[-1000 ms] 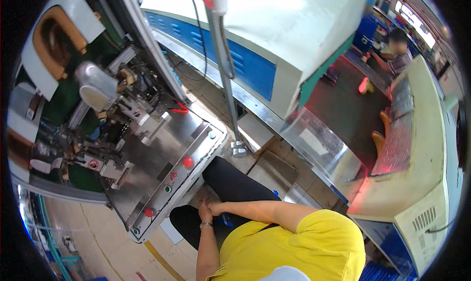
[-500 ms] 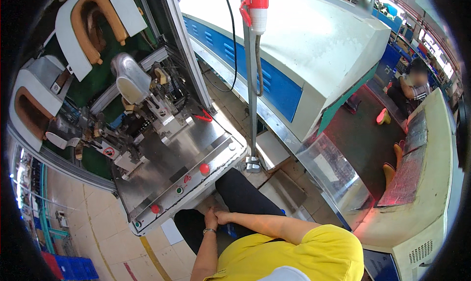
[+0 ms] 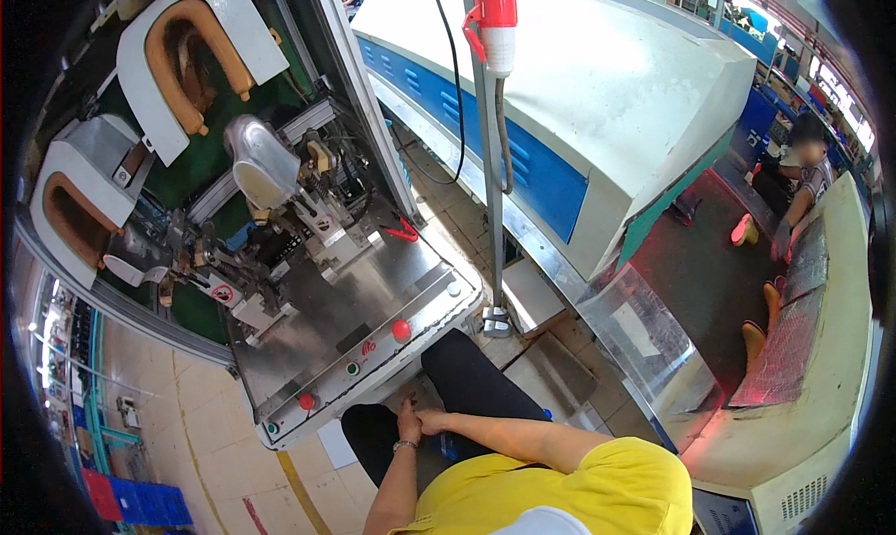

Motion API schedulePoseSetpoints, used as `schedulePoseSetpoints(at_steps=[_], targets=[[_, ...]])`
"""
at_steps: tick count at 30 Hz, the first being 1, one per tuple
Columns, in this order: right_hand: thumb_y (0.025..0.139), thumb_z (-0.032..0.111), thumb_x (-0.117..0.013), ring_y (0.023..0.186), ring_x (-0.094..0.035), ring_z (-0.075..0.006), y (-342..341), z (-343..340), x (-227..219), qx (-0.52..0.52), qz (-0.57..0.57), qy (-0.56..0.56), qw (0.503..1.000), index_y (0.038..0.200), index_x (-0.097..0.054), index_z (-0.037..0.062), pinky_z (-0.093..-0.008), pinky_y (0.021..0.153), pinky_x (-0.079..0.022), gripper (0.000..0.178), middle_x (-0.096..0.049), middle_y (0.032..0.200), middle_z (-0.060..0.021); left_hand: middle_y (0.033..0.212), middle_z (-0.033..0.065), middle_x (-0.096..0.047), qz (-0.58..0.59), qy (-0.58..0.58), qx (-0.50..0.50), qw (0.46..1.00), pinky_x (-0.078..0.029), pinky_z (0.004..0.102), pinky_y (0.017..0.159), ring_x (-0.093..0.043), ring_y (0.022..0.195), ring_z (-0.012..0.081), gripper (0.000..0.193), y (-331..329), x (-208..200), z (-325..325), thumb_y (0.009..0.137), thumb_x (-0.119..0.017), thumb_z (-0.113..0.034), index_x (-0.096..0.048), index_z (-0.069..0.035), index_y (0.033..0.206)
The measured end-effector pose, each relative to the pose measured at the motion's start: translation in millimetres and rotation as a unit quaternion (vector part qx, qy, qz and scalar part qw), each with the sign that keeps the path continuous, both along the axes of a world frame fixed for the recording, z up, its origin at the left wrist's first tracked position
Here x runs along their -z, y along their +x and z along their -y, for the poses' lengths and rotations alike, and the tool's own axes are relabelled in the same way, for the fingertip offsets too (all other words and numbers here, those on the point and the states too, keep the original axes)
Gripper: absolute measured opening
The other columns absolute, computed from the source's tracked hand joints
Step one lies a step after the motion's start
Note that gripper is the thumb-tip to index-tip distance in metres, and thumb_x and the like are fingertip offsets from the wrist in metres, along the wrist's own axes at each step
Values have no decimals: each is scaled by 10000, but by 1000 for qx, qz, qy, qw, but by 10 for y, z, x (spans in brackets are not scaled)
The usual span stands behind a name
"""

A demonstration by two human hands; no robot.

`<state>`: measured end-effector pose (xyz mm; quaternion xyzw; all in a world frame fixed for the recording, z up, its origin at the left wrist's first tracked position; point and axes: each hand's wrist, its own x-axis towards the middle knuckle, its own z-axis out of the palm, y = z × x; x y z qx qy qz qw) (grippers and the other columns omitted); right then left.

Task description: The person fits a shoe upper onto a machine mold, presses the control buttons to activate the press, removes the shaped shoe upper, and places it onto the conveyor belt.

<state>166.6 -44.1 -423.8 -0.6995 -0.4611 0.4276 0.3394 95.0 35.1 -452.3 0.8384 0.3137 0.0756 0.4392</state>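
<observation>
Your left hand (image 3: 408, 430) and right hand (image 3: 431, 421) rest together on your black-trousered lap (image 3: 467, 390), holding nothing, below the shiny steel machine table (image 3: 369, 302).

Our left hand (image 3: 408, 426) and right hand (image 3: 431, 421) meet low between the knees; fingers too small to tell whether they grip anything. Blue object (image 3: 449, 444) mostly hidden beneath right forearm. Distant co-worker (image 3: 793, 185) blurred, partly hidden behind the cream machine (image 3: 845, 292).

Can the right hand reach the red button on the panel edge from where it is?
Probably yes. The right hand rests with the left hand at the lap, just below the panel; nothing lies between it and the red button.
</observation>
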Motion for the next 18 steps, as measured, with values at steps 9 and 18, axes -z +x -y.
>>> schedulePoseSetpoints(at_steps=[9,18], targets=[[661,53,-506,860,-538,-332,4,-30,-59,-39,36,-74,996,843,-582,10,-393,721,-416,202,-575,903,-187,954,143,-579,-87,-4,50,995,-413,322,798,-547,898,266,293,-4,8,-43,749,-362,-82,-572,-38,950],[675,79,-505,910,-523,-330,-70,-71,280,-48,51,-95,993,936,-542,-2,-386,761,-408,276,-551,965,-198,975,151,-573,-102,-67,46,991,-404,313,813,-551,881,257,358,-21,110,-48,808,-282,-145,-569,-15,977]])
